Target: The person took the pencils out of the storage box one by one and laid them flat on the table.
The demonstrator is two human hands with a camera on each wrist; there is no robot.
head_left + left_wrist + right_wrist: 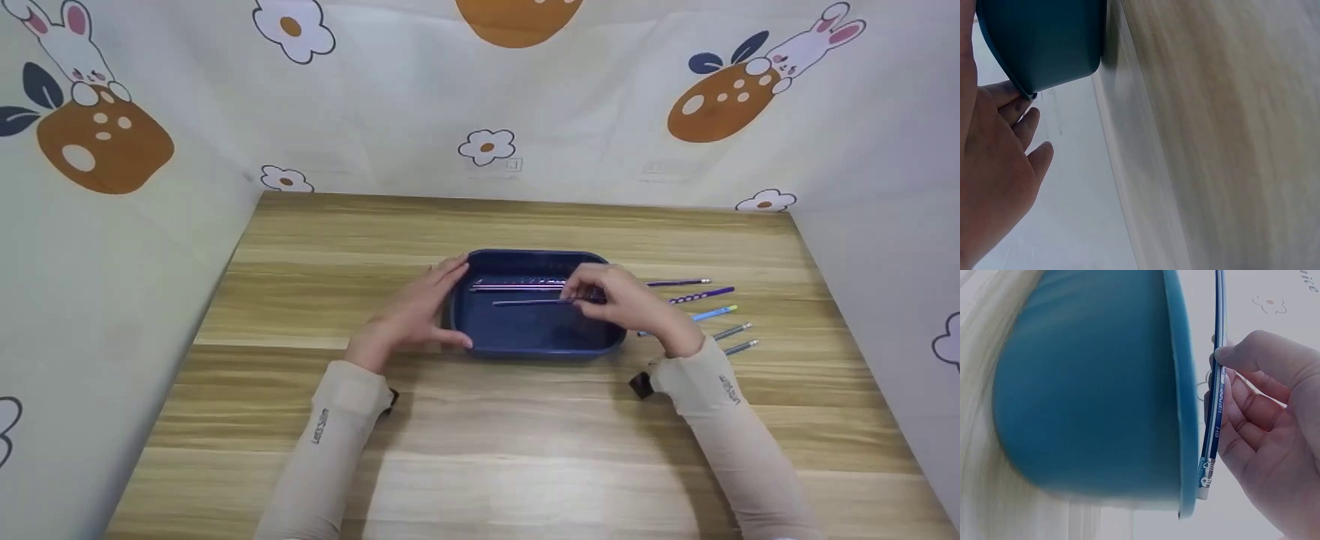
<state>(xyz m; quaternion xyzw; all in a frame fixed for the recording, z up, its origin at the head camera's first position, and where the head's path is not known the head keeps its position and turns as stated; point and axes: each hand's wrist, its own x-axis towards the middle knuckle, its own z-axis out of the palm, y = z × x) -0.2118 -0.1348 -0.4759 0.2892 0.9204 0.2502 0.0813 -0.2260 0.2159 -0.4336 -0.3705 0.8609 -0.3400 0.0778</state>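
My right hand [619,296] pinches a dark blue striped pencil [1216,405] between thumb and fingers. The pencil's eraser end shows beside the bin's rim in the right wrist view. Seen from the head, this pencil lies level over the dark blue bin [540,352]. Against the bin's left end rests my left hand [409,307], fingers spread along the far corner and thumb at the near corner. In the left wrist view its fingertips touch the rim from outside. Other pencils [517,287] lie side by side in the back part of the bin.
To the right of the bin, several pencils lie spread on the wooden table [495,465], among them a purple one [701,295] and a light blue one [716,313]. Printed cloth walls [397,97] enclose the table at the back and sides.
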